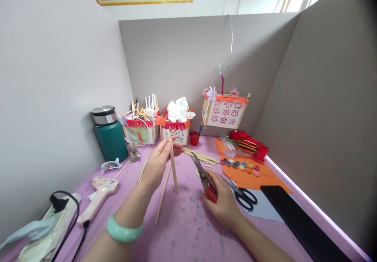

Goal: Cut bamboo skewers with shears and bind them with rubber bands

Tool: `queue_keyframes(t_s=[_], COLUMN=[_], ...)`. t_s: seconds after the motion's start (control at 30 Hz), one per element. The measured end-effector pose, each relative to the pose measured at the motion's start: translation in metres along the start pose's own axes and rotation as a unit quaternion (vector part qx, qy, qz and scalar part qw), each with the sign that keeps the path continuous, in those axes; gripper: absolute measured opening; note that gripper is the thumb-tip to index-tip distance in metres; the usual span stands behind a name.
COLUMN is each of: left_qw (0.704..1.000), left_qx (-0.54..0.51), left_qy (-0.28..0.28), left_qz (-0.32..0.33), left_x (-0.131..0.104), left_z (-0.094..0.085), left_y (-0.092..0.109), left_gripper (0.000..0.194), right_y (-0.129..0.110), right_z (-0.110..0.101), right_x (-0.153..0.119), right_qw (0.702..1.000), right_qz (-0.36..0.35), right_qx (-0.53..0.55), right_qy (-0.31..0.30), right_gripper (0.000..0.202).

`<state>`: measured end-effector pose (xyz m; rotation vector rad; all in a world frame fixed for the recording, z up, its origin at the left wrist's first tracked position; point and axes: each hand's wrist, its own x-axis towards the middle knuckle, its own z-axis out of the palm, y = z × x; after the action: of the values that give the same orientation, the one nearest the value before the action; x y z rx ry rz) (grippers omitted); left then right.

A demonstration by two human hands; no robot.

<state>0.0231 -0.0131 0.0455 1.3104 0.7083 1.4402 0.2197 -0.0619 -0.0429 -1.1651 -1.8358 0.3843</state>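
Near the middle, my left hand [160, 160] pinches wooden sticks [173, 164] upright, their lower ends close to the purple table. Another thin stick [163, 197] slants down to the table just left of them. My right hand [222, 201] is closed around red-handled pliers [203, 173], whose jaws point up and to the left, apart from the sticks. Black-handled scissors [246, 198] lie just right of that hand. Behind both hands rests a bundle of wooden sticks [203, 157].
On the left are a green bottle [110, 136], a pink glue gun [98, 197] and a power strip [48, 230]. Decorated boxes [141, 130] line the back, beside a hanging lantern [225, 113]. Orange paper [244, 177], paint pots [240, 165] and a black slab [297, 215] lie right.
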Motion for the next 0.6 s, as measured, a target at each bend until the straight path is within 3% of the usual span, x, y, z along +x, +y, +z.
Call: queue_keyframes(t_s=[0.1, 0.3, 0.6], left_qw=[0.999, 1.0, 0.997], left_qx=[-0.035, -0.007, 0.008], left_qy=[0.0, 0.005, -0.073], left_qz=[0.01, 0.019, 0.018], left_x=[0.0054, 0.0092, 0.0063], left_z=[0.0045, 0.0073, 0.0046], left_y=[0.0005, -0.0033, -0.0031], left_gripper=[0.034, 0.023, 0.021], right_y=[-0.0003, -0.0004, 0.0006], right_z=[-0.0003, -0.0003, 0.0004], right_x=[0.0004, 0.0002, 0.0], right_qw=[1.0, 1.0, 1.0], right_qz=[-0.004, 0.0, -0.001], right_qx=[-0.006, -0.007, -0.01], right_qy=[0.003, 0.003, 0.006], right_gripper=[0.06, 0.062, 0.061])
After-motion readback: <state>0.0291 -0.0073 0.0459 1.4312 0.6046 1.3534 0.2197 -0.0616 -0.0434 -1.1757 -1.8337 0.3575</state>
